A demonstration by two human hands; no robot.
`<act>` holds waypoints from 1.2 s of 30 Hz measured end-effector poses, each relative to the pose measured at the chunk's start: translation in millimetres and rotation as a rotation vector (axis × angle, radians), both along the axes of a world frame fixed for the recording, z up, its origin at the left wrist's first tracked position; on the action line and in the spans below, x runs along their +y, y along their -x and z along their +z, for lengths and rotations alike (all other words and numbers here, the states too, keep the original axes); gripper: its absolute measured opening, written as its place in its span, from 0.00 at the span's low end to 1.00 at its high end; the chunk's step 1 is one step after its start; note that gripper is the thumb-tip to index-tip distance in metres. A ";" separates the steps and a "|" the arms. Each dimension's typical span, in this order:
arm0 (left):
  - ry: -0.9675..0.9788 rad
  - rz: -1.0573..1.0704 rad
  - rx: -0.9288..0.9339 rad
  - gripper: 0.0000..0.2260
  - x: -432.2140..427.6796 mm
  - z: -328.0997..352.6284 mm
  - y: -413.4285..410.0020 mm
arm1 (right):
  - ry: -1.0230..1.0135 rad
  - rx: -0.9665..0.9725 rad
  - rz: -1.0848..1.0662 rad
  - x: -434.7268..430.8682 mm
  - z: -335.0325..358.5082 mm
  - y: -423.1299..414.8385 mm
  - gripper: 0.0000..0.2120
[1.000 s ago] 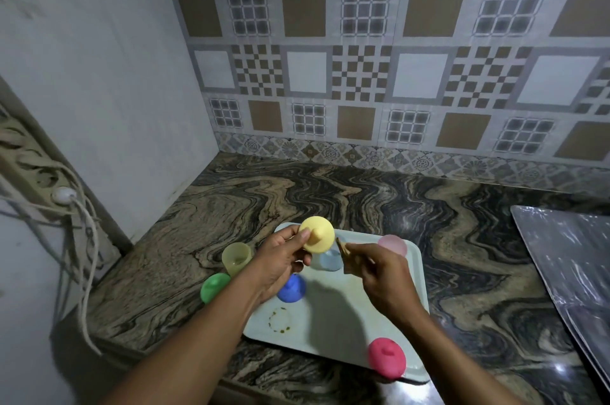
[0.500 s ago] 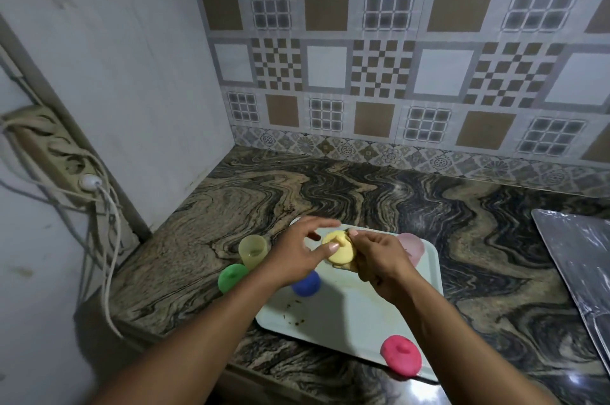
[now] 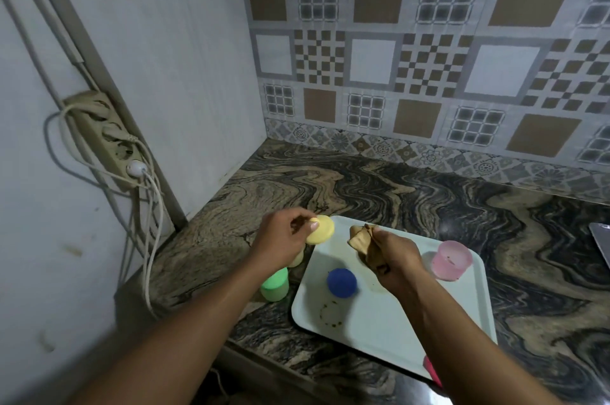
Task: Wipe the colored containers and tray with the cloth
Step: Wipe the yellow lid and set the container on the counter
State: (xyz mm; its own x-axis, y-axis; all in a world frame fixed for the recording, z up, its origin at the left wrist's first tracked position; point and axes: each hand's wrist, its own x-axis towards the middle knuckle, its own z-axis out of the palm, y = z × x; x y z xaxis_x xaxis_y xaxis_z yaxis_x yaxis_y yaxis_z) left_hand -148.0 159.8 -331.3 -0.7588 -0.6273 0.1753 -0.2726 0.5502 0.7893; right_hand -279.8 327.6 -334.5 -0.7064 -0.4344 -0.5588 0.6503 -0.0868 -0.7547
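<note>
My left hand (image 3: 284,243) pinches a round yellow lid (image 3: 321,229) above the tray's far left corner. My right hand (image 3: 392,259) grips a crumpled brown cloth (image 3: 361,236) a short way right of the lid, not touching it. The pale tray (image 3: 379,315) lies on the marble counter with a ring-shaped stain near its front left. On it stand a blue-lidded container (image 3: 342,282) and an open pink container (image 3: 451,260). A green-lidded container (image 3: 275,285) stands on the counter left of the tray. The yellow container (image 3: 298,260) is mostly hidden behind my left hand. A red lid (image 3: 430,368) peeks out beside my right forearm.
A marble counter (image 3: 429,193) meets tiled walls at the back and a white wall on the left. A power strip with cables (image 3: 112,140) hangs on the left wall. A shiny metal sheet (image 3: 602,239) lies at the right edge.
The cloth was pressed against the yellow lid half a second ago; now my hands have separated, the lid going left and the cloth right. The camera has moved closer and tilted.
</note>
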 end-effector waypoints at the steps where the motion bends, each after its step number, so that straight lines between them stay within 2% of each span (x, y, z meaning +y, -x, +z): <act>1: 0.022 0.035 -0.024 0.07 -11.4 -4.1 -4.4 | 0.006 0.003 0.011 -2.9 0.2 -2.0 0.08; 9: 0.117 0.079 -0.210 0.09 -57.0 -45.6 -9.9 | -0.022 0.064 0.104 -54.4 -15.4 -32.3 0.13; 17: 0.156 -0.047 -0.303 0.11 -75.7 -60.3 -2.3 | -0.034 0.024 0.096 -73.7 -24.8 -35.4 0.13; 27: 0.222 -0.151 -0.330 0.12 -75.1 -54.9 -3.3 | -0.126 0.056 0.105 -85.2 -32.3 -32.4 0.13; 32: 0.225 -0.165 -0.337 0.09 -70.7 -54.7 0.7 | -0.094 0.016 0.100 -82.8 -39.4 -31.2 0.10; 36: 0.194 -0.175 -0.383 0.13 -70.7 -56.3 2.4 | -0.117 0.028 0.105 -79.1 -40.8 -27.7 0.11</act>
